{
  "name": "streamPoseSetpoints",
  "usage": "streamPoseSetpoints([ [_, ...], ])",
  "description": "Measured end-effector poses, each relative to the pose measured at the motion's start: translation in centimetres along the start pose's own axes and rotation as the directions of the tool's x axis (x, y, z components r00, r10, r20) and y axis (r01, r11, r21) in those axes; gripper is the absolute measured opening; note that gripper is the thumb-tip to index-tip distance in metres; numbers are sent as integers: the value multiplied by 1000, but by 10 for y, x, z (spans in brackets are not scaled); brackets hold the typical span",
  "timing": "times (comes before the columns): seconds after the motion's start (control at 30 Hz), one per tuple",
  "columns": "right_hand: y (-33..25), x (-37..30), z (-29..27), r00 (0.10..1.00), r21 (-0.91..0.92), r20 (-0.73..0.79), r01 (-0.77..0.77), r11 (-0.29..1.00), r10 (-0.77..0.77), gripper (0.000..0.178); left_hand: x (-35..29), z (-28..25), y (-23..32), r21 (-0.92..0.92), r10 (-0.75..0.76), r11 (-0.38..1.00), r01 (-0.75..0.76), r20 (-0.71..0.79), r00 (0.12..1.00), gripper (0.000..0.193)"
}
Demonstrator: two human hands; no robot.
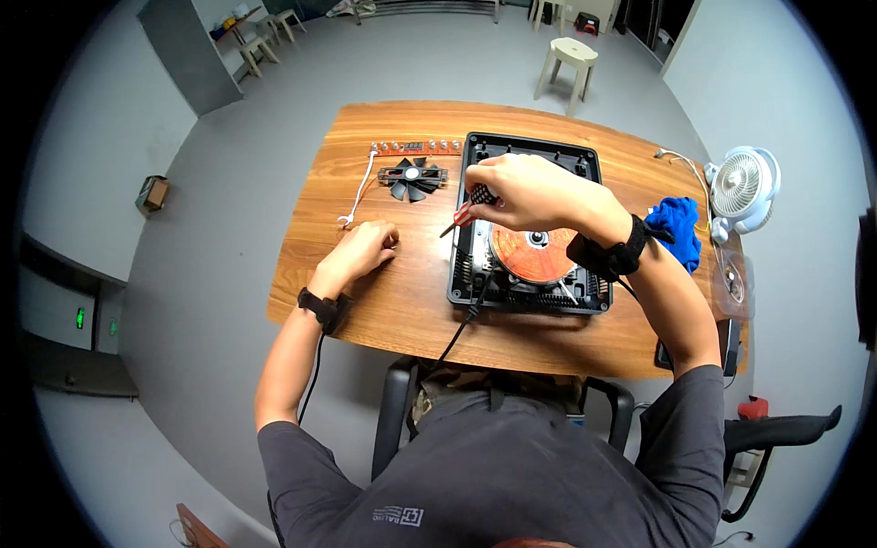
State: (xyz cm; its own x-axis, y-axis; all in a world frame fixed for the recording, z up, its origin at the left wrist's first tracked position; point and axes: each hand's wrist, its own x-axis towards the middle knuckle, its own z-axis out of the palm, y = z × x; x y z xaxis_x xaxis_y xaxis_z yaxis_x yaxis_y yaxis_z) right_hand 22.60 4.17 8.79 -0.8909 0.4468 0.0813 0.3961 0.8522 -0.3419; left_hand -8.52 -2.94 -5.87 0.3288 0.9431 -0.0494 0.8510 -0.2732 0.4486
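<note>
My right hand (523, 190) is wrapped round the black, red and white handle of a screwdriver (463, 217), its tip slanting down to the left past the edge of an opened black appliance housing (596, 164). It looks like an induction cooker, with a round copper coil (525, 262) inside, partly hidden beneath my right hand and wrist. My left hand (364, 248) rests on the table left of the housing, fingers curled in; what they hold, if anything, cannot be made out. Beyond it lie a black fan (414, 179) and a narrow red circuit board (395, 147) with a white cable.
A blue cloth (674, 230), a white desk fan (743, 187) and a clear plastic box (734, 283) are at the right side of the wooden table (315, 215). A black power cord (454, 340) runs off the near edge. A stool (573, 59) stands beyond.
</note>
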Motion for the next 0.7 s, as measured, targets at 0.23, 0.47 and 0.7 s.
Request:
streamPoseSetpoints([
  [0.23,7,-17,0,997,-24,-74,24,999,-26,32,10,13,-4,104,74,992,-74,6,997,13],
  [0.47,6,-40,-15,995,-36,-66,-78,996,75,34,22,9,27,51,53,997,-51,-53,997,11],
  [0.7,18,-64,-19,988,-10,-126,-85,996,83,33,43,-12,75,-180,108,974,-135,-155,982,12],
])
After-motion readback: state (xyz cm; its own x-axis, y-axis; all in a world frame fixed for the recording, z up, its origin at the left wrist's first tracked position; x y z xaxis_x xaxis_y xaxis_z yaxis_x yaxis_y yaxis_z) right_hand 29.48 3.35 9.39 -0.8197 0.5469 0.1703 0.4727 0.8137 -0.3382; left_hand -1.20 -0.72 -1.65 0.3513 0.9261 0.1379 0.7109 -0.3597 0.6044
